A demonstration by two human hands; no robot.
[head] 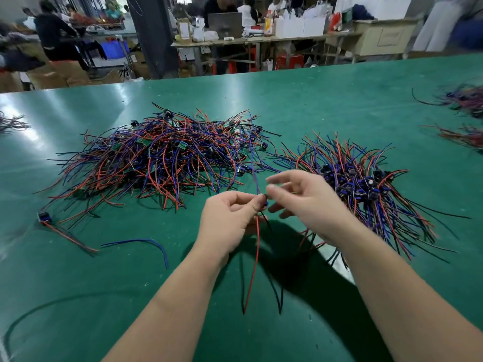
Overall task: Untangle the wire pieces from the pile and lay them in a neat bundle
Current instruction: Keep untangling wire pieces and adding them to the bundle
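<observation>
A tangled pile of red, blue and black wire pieces with small black parts and green boards lies at centre left on the green table. To its right lies a bundle of the same pieces, their black parts gathered together. My left hand pinches one wire piece at its small part above the table; its red and black leads hang down and a blue lead runs up toward the pile. My right hand is beside it, fingertips pinching the same piece at its part, other fingers spread.
A single wire piece and a loose blue wire lie at the front left. More wire heaps sit at the far right, another at the left edge. Beyond the table's far edge are benches, boxes and people.
</observation>
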